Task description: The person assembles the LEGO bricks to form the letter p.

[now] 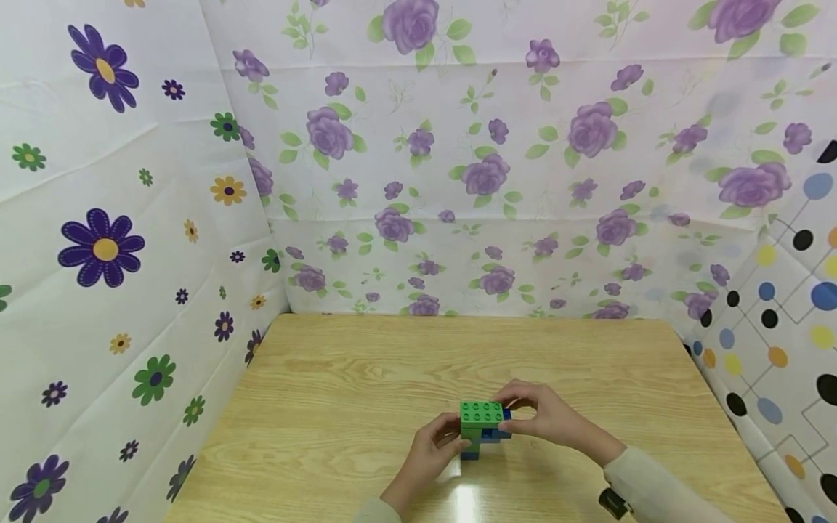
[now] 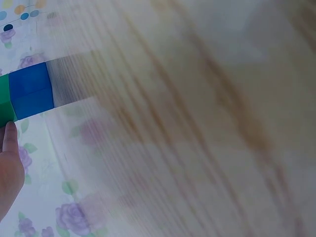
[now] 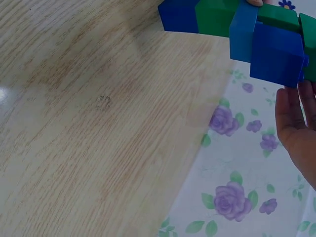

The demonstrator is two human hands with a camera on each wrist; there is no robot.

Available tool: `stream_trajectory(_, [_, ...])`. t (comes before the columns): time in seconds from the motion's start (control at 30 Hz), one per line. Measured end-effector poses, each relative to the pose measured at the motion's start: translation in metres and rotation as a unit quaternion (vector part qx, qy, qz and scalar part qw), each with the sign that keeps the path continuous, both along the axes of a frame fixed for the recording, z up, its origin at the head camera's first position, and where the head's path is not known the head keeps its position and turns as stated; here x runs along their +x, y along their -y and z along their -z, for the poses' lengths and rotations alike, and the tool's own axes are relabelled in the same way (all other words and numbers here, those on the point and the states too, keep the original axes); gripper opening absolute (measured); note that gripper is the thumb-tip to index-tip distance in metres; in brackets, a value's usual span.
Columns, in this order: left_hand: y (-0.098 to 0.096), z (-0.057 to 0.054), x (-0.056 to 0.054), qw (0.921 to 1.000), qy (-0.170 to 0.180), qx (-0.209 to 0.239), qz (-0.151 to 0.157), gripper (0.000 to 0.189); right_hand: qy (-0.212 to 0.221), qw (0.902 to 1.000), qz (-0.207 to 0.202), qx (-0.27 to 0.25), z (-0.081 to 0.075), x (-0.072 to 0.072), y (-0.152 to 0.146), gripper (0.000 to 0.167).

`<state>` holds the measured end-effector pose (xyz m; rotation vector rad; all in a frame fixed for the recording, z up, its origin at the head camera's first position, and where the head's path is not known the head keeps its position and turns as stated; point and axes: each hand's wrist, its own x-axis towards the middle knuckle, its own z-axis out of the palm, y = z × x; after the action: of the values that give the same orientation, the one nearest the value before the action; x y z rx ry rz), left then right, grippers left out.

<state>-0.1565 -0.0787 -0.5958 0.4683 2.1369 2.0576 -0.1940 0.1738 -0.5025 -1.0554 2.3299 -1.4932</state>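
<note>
A small structure of toy building bricks stands on the table, topped by a green studded brick. Its column has green bricks above a dark blue base brick. On its right side sit a dark blue brick and a lighter blue one. My left hand grips the column from the left, thumb in front; in the left wrist view a finger touches green just above the blue base. My right hand pinches the blue bricks at the right, its fingertips partly hidden behind them.
The light wood table reaches back to a wall cloth with purple roses. A daisy-print cloth borders the left, and a dotted cloth the right. A dark wrist device is by the right sleeve.
</note>
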Motion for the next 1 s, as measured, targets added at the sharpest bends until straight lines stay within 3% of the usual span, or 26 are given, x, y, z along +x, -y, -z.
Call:
stream_trajectory(0.2, [-0.001,0.0,0.0,0.9999,-0.011,0.01,0.004,0.037,-0.025,0.9992,0.001,0.03,0.0,0.0,0.001,0.042])
stream_trajectory(0.4, [-0.001,0.001,0.0,0.9999,-0.015,0.005,0.004,0.037,-0.036,0.9991,-0.003,0.023,0.001,0.001,0.01,0.039])
stream_trajectory(0.73, [0.0,0.003,-0.002,0.9999,-0.008,-0.007,-0.002,0.037,-0.038,0.9993,0.001,0.007,0.001,0.004,0.015,0.035])
stream_trajectory(1.0, [0.001,0.004,-0.003,0.9999,0.0,-0.016,-0.003,0.036,-0.029,0.9992,0.006,0.027,-0.005,0.005,0.017,0.036])
